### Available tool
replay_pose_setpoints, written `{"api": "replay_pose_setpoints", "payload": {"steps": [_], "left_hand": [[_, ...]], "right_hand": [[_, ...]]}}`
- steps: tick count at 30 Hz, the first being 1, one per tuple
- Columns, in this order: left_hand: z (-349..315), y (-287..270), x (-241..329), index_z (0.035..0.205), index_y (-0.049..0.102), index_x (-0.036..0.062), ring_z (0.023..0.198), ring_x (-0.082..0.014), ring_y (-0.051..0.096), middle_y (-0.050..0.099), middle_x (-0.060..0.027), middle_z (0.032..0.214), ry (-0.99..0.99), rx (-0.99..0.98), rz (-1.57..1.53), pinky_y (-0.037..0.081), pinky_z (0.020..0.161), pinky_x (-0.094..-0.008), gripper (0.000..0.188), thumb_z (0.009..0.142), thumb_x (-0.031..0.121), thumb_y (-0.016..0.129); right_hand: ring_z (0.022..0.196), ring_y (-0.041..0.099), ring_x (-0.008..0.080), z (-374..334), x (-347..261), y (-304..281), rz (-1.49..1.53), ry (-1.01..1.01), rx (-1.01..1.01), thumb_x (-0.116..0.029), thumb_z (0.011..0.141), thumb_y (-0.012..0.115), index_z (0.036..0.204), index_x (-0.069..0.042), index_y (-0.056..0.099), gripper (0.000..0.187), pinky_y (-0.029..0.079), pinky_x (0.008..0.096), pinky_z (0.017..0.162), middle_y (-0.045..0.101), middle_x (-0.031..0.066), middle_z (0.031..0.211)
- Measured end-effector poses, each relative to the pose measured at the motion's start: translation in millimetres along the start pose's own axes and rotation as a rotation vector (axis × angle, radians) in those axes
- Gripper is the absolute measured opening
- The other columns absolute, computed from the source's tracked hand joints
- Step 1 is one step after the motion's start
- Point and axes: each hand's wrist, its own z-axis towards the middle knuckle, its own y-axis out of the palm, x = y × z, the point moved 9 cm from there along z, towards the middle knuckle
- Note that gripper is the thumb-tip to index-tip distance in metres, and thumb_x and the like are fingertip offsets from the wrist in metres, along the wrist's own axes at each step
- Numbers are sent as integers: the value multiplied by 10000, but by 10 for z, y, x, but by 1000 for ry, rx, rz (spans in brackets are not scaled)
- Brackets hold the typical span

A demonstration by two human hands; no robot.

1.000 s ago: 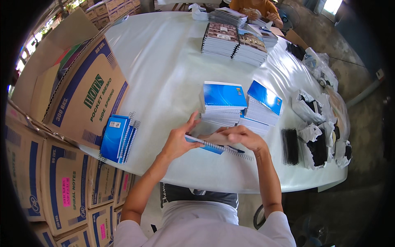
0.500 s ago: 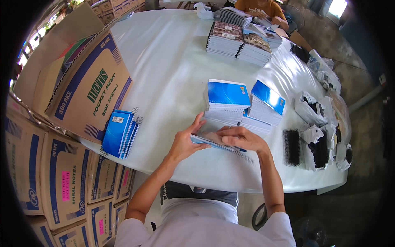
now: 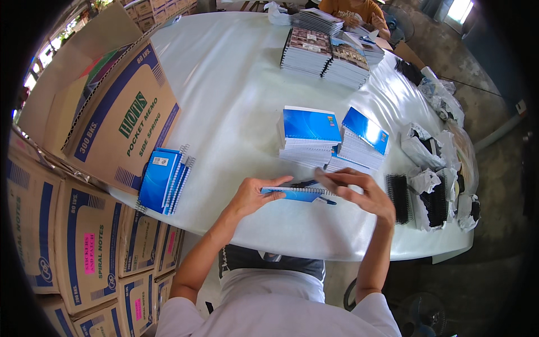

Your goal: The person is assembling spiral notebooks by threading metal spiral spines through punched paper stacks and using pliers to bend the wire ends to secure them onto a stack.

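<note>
A small blue spiral notebook (image 3: 293,194) is held edge-up above the near part of the table, its wire coil (image 3: 289,189) along the upper edge. Gripping its left end is my left hand (image 3: 251,196), closed with thumb and fingers on either side. My right hand (image 3: 365,191) hovers off the notebook's right end with bent fingers. Its fingertips are smeared by motion, so whether they hold anything cannot be made out. Dark blue slim pieces (image 3: 330,201) show by the notebook's right end; their kind is unclear. Beyond stand two stacks of blue-covered pads (image 3: 311,126) (image 3: 364,132).
Finished-looking blue spiral notebooks (image 3: 163,182) lie at the left beside an open cardboard box (image 3: 120,121). Black wire coils (image 3: 399,199) and paper-wrapped coil bundles (image 3: 431,205) line the right edge. Thicker bound books (image 3: 307,48) stand far back, near another person (image 3: 353,14). Closed cartons (image 3: 92,241) are stacked lower left.
My right hand has moved right, away from the notebook's coil. The notebook has tilted, showing more of its blue cover. My left hand keeps its grip.
</note>
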Motion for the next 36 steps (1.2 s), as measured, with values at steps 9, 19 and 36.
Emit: {"api": "replay_pose_setpoints", "payload": {"steps": [9,19,36], "left_hand": [[3,71,162,1199,696,77,1220,-183,596,675,-96,1247,47,-144,-69,458,1037,-301,329,871,63,721],[-10,92,164,1193,697,69,1172,-159,621,699,-79,1201,-17,-95,-82,480,1003,-284,336,859,57,731],[7,85,315,1302,593,-32,1229,-198,566,617,-158,1323,-37,-36,37,423,1047,-323,428,918,132,688]], "right_hand": [[1143,545,257,-453,-22,54,-634,-139,570,-272,671,849,1068,-92,711,456,372,461,963,627,72,1166],[993,554,250,101,-172,805,-378,-138,344,-102,777,748,947,-77,650,199,360,428,925,608,55,979],[903,565,243,28,-282,881,-644,-309,490,-97,834,698,1011,-59,632,192,377,468,890,620,55,966]]}}
